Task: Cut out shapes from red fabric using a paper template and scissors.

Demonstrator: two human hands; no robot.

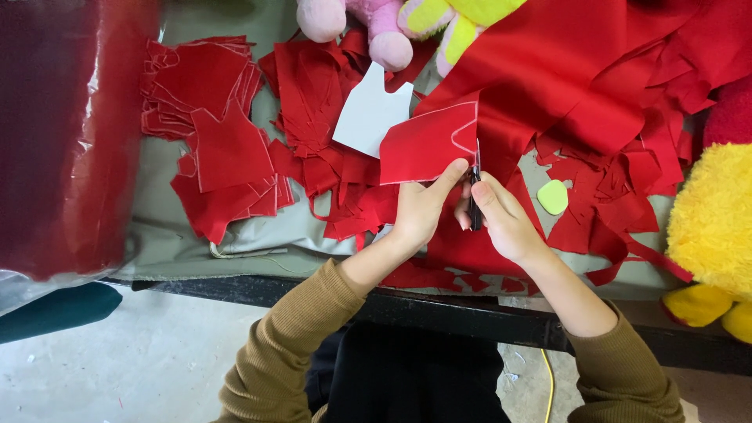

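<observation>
My left hand (419, 210) pinches the lower edge of a red fabric piece (427, 145) marked with a white chalk outline. My right hand (501, 215) grips dark scissors (475, 192), whose blades point up into the right edge of that piece, along the chalk line. A large sheet of red cloth (580, 70) spreads from the piece toward the upper right. A white paper pattern (370, 113) lies just left of the held piece, on red scraps.
Stacks of cut red pieces (211, 110) lie at the left on the olive table cover (204, 243). A red roll in plastic (55, 133) fills the far left. Pink (368, 23) and yellow (713, 227) plush toys and a pale green chalk (553, 197) are nearby.
</observation>
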